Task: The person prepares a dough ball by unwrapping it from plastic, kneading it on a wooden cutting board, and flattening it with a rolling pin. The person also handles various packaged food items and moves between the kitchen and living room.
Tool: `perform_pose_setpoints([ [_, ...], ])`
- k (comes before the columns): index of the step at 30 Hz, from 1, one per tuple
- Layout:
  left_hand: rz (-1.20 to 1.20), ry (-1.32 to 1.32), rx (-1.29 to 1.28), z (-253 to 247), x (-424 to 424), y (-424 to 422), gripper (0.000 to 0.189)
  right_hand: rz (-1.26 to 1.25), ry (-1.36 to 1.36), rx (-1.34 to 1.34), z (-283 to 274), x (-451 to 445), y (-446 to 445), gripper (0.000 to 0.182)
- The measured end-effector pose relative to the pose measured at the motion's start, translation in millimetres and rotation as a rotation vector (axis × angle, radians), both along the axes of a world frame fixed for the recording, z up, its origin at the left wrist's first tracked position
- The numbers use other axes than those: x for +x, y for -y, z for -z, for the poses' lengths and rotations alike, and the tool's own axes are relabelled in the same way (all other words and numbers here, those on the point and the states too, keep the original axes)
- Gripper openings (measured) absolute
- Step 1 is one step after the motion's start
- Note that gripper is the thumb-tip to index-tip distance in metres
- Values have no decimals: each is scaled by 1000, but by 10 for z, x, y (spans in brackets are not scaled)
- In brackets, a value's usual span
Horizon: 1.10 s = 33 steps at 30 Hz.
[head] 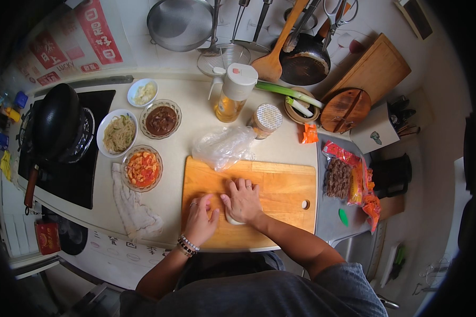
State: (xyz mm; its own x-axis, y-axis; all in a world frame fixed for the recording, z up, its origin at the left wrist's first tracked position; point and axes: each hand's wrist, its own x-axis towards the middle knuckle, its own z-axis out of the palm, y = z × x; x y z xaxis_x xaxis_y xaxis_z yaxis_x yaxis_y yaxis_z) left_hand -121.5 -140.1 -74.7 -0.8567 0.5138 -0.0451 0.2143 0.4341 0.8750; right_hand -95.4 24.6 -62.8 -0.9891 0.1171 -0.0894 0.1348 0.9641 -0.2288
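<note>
My right hand [244, 202] lies with its palm pressed on a pale piece of dough [234, 221], which shows only at its lower edge on the wooden cutting board [285, 178]. Beside it, my left hand [200, 222] is over the board's left part with fingers loosely curved and apart, nothing seen in it. A crumpled clear plastic bag [222, 146] rests at the board's top edge. Left of the board lies a whitish cloth [133, 210], just below a glass bowl of tomato and egg [142, 168].
Bowls of noodles [118, 132], dark sauce [161, 120] and pale chopped food [143, 93] stand left. An oil jug [232, 95] and a lidded jar [266, 119] are behind the board. A black wok [57, 123] sits on the stove; packaged food [351, 174] lies right.
</note>
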Motion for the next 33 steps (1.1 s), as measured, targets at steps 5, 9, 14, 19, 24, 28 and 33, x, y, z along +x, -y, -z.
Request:
perform_pose_setpoints([
  [5, -35, -247, -45, 176, -68, -290, 36, 31, -2, 4, 57, -252, -89, 36],
  [9, 65, -183, -152, 85, -97, -556, 30, 244, -288, -527, 303, -302, -345, 38],
  [14, 103, -16, -234, 51, -51, -580, 46, 534, 33, -972, 72, -131, -751, 55],
  [19, 358, 455, -293, -70, -23, -547, 43, 326, 267, -561, -20, 189, -702, 49],
  [24, 146, 528, 272, 271, 649, -547, 38, 413, 246, -769, -366, 267, -714, 49],
  [28, 242, 71, -80, -42, 696, -560, 45, 240, -45, -585, -117, 483, -482, 41],
  [33, 271, -9, -185, -107, 478, -139, 65, 124, -306, -253, -64, 924, -44, 27],
])
